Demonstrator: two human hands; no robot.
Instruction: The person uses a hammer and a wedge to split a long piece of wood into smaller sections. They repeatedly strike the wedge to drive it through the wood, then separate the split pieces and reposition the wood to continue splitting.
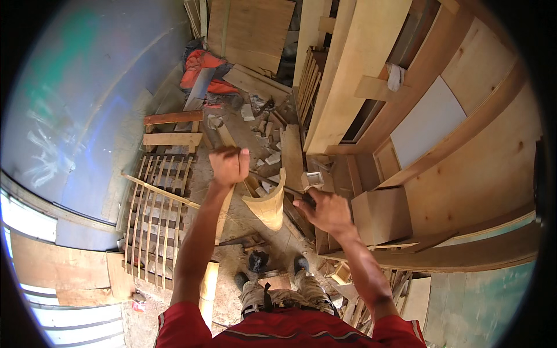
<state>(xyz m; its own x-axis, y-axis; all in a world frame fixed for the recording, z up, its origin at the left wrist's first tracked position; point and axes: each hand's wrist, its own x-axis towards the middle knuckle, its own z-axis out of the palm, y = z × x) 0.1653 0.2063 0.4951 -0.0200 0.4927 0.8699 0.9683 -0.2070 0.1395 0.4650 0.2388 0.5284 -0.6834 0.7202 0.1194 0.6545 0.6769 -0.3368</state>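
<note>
My left hand [230,165] is closed in a fist in front of me; whatever it may hold is hidden by the fingers. To its right and nearer, my right hand [325,210] is wrapped round the dark handle of a long, thin tool [293,191] that looks like a blade. The tool slants up toward the left fist. Between and below the hands is a curved, split piece of bamboo [266,209], its hollow side up. A long, thin bamboo strip [159,188] runs from the left to behind my left forearm.
A slatted wooden grid [158,220] lies on the left beside a bluish wall panel [87,127]. Wood scraps and rubble [264,124] litter the floor ahead, near an orange cloth [200,66]. On the right stands a large wooden frame [371,81] with a cardboard-coloured box [380,214].
</note>
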